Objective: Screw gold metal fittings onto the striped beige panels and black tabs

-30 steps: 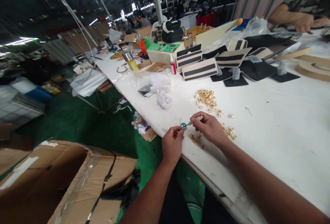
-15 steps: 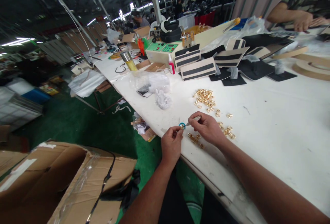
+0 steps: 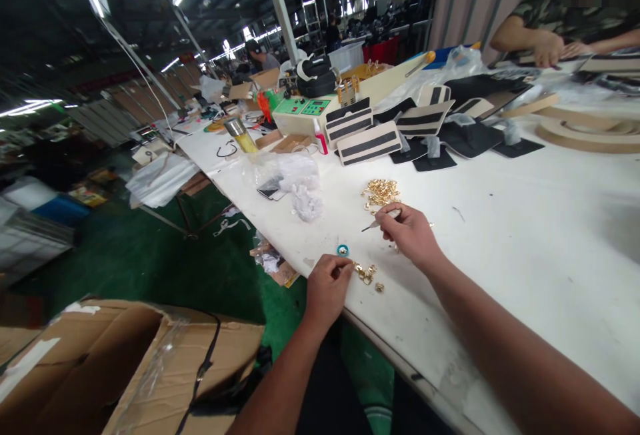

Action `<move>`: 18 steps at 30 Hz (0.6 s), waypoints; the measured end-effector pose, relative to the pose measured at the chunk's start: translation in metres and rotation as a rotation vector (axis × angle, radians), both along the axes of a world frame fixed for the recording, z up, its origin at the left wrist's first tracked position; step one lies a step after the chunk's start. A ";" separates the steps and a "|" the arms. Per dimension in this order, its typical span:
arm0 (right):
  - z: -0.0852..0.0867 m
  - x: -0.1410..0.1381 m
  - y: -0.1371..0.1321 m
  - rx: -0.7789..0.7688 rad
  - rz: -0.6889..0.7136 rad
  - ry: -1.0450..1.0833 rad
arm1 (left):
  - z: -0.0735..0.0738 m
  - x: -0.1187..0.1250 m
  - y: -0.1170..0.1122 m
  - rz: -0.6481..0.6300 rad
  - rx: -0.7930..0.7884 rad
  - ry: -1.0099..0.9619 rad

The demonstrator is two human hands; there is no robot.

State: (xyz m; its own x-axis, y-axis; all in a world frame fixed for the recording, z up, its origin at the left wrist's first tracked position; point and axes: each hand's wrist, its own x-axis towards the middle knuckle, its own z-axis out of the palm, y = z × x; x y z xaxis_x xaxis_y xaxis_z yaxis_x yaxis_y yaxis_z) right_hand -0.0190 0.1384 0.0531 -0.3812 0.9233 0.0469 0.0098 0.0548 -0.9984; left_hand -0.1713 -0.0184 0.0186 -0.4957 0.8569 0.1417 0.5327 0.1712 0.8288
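Note:
My left hand [image 3: 327, 287] rests closed at the near edge of the white table [image 3: 525, 235], its fingertips at a small cluster of gold metal fittings [image 3: 367, 273]. A small blue ring [image 3: 343, 250] lies on the table just beyond it. My right hand [image 3: 409, 229] is closed on a thin pointed tool [image 3: 379, 223] whose tip points left. Behind that hand lies a larger pile of gold fittings [image 3: 380, 191].
Crumpled clear plastic and white tissue [image 3: 295, 181] lie to the left. Striped black-and-cream panels [image 3: 367, 143], a green-topped machine [image 3: 303, 111] and black pieces stand further back. Another person's arms [image 3: 545, 41] work at the far right. An open cardboard box [image 3: 125, 368] sits on the green floor.
My hands have moved apart: the left dropped to the near gold cluster, leaving the blue ring on the table, and the right drew back with the tool toward the larger pile.

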 end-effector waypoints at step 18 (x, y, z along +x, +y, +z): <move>0.009 0.027 0.041 -0.188 -0.297 0.435 | 0.037 0.047 0.124 -0.440 -0.398 0.667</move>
